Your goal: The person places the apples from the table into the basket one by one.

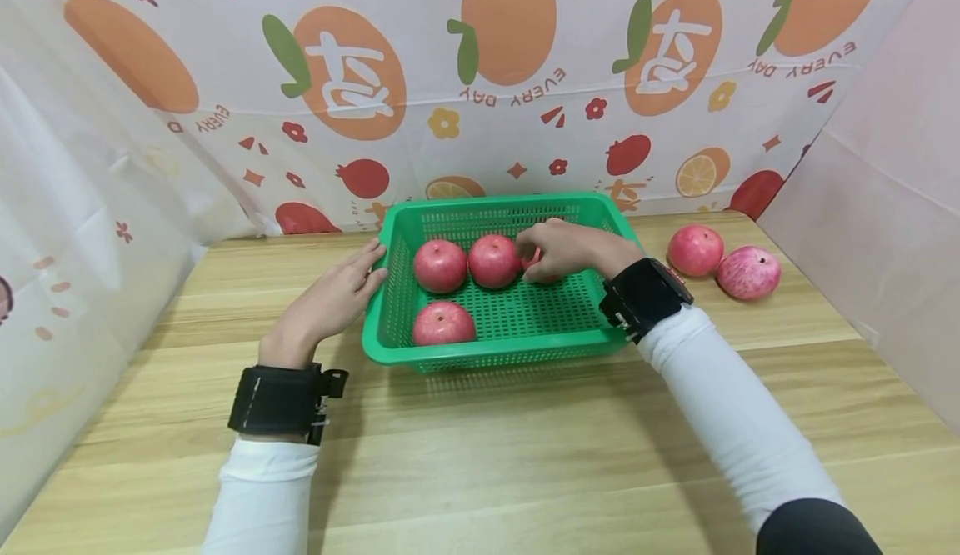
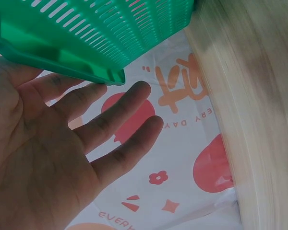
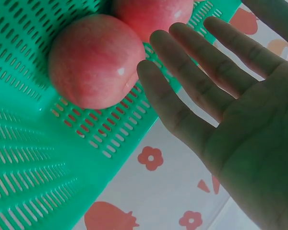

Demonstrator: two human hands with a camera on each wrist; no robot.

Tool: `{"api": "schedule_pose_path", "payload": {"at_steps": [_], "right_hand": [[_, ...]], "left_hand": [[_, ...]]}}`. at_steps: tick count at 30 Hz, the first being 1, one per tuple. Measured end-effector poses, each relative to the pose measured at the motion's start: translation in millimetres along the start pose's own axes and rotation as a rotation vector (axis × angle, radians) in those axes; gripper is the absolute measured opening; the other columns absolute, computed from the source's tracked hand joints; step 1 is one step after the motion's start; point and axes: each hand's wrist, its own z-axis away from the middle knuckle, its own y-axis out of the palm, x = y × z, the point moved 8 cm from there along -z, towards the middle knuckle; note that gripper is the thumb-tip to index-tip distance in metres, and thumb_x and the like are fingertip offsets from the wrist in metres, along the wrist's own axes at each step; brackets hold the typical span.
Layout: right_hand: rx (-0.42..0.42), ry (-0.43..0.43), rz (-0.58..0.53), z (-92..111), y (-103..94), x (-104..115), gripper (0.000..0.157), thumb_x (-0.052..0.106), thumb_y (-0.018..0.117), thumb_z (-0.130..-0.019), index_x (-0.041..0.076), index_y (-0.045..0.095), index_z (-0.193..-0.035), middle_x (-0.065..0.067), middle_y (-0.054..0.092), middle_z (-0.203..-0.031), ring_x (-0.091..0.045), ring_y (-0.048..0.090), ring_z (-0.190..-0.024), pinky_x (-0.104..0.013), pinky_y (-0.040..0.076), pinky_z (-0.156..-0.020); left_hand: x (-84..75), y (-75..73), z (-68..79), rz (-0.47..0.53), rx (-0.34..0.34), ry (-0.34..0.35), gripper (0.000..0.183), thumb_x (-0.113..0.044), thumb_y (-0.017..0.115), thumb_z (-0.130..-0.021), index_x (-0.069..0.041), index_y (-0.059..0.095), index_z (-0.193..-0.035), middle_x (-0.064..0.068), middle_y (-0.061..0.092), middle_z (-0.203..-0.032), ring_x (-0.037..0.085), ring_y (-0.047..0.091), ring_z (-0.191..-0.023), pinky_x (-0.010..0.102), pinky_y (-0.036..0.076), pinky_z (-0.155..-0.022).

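A green plastic basket [image 1: 495, 351] with slotted walls stands on the table, holding several pink-red apples. Two of them, the left apple [image 1: 440, 267] and the middle apple [image 1: 494, 261], sit side by side at the back; a front apple [image 1: 443, 324] lies near the front left corner. My right hand [image 1: 562, 248] reaches over the right wall, above another apple [image 3: 93, 62] beside the middle one and partly hiding it. In the right wrist view its fingers are extended, fingertips close by that apple. My left hand [image 1: 337, 292] rests its outstretched fingers against the basket's left rim.
To the right of the basket, a plain pink apple [image 1: 695, 250] and a streaked apple [image 1: 748, 272] lie together on the wooden table [image 1: 480, 463]. A fruit-printed cloth [image 1: 420, 80] hangs close behind the basket, and pale sheets flank both sides.
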Motion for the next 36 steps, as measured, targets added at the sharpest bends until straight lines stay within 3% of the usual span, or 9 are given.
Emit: {"api": "schedule_pose_path", "payload": {"at_steps": [36], "right_hand": [[-0.056,0.038,0.037,22.0,-16.3,-37.1,0.034,0.009,0.071,-0.095,-0.007,0.064,-0.124,-0.02,0.066,-0.119,-0.036,0.059,-0.113,-0.05,0.052,-0.095]], "left_hand": [[-0.1,0.1,-0.5,-0.008,0.014,-0.014,0.056,-0.019,0.042,-0.11,0.008,0.024,-0.156,0.025,0.017,-0.165,0.044,0.018,-0.15,0.061,0.021,-0.117]]}}
